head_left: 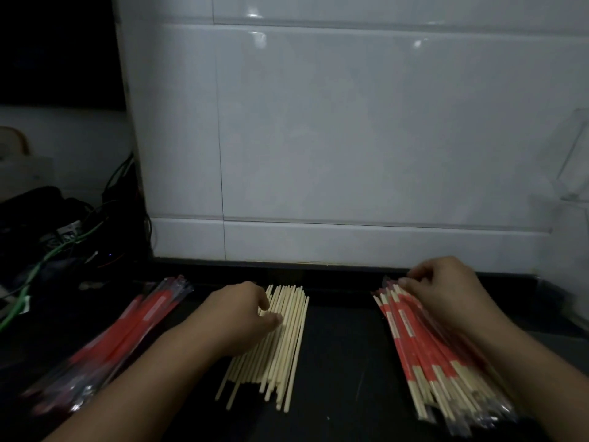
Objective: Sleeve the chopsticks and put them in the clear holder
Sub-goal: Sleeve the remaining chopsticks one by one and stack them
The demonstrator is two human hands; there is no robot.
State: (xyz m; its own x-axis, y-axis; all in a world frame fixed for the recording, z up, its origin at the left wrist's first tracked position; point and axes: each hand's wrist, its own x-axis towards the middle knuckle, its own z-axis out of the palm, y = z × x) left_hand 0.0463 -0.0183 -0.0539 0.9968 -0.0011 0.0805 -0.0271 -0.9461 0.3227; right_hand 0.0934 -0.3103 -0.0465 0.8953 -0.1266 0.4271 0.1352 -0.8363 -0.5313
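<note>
Bare chopsticks (280, 339) are pinched beneath the curled left hand (242, 317); sleeved chopsticks (427, 355) are fingered under the loosely curled right hand (446, 291)

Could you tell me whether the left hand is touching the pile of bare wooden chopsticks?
Touching: the head view shows the left hand with its fingers resting on the pile of bare wooden chopsticks.

Three heaps lie on one dark counter (338, 346): one pile of bare chopsticks (280, 339), too many and too overlapped to count, one stack of empty red sleeves (121, 339), and one stack of sleeved chopsticks (424, 355). One clear holder (573, 154) shows at the right edge, and two hands are in view, the left hand (242, 314) and the right hand (446, 288).
</note>
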